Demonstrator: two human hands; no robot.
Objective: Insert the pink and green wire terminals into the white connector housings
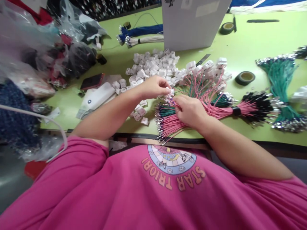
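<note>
My left hand (155,87) pinches a small white plastic connector housing (171,91) between thumb and fingertips. Close by on the right, my right hand (190,110) is closed on a thin wire whose tip points at the housing; whether the tip sits inside I cannot tell. Under my right hand lies a bundle of pink wires (176,126) with green wires (167,110) among them, their metal terminals facing left. A pile of loose white connector housings (153,65) spreads behind my left hand. Pink and green wires fitted with white housings (208,65) lie beyond my right hand.
Black tape (237,111) binds the pink bundle. A tape roll (245,77) and green wire bundles (283,80) lie right. A cutter knife (203,59) and a grey-white box (192,25) stand behind. To the left are a phone (92,81), a white device (98,97) and plastic bags (79,57).
</note>
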